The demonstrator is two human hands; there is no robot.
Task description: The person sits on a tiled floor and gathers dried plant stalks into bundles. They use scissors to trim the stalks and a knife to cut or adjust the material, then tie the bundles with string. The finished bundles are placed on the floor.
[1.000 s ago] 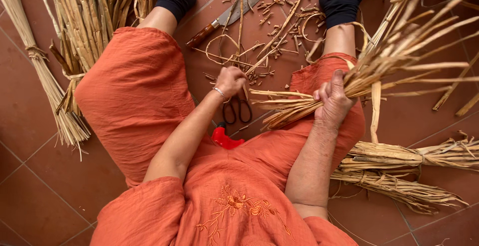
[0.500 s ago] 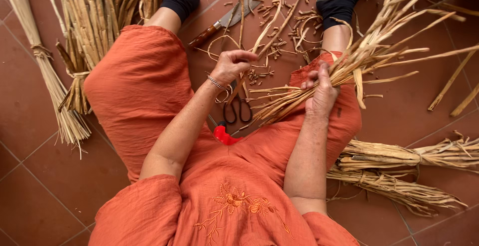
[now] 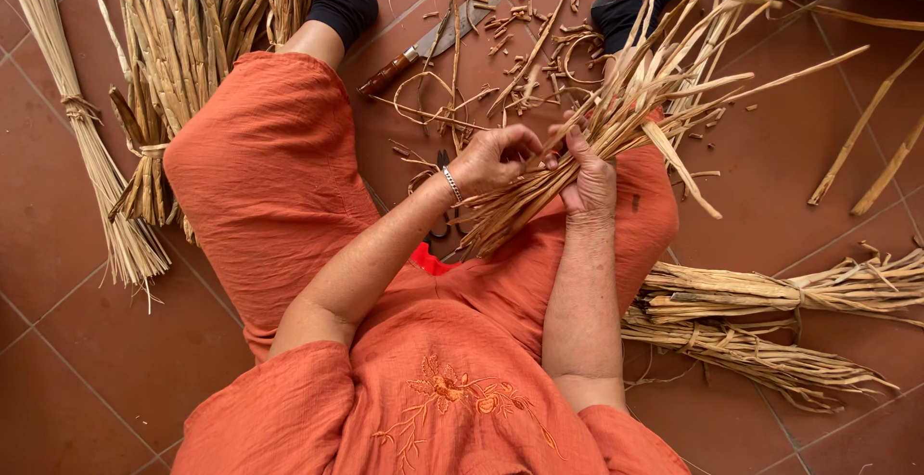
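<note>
I sit on a tiled floor in orange clothes with my legs apart. My right hand (image 3: 587, 179) grips a bunch of dried reed strips (image 3: 635, 109) that fans out up and to the right over my right thigh. My left hand (image 3: 496, 155), with a bracelet at the wrist, pinches a strip at the near end of the same bunch, fingertips close to those of the right. Black-handled scissors (image 3: 441, 228) lie on the floor between my legs, partly hidden under the forearm and the bunch.
A knife with a brown handle (image 3: 428, 44) lies on the tiles among cut reed scraps (image 3: 520, 61). Tied reed bundles lie at left (image 3: 164, 71) and far left (image 3: 67, 100). Two more tied bundles (image 3: 770, 311) lie at right.
Both hands have risen and come together. The right hand has lifted the bunch more upright, and the left hand has left the scissors area and taken a strip of the bunch.
</note>
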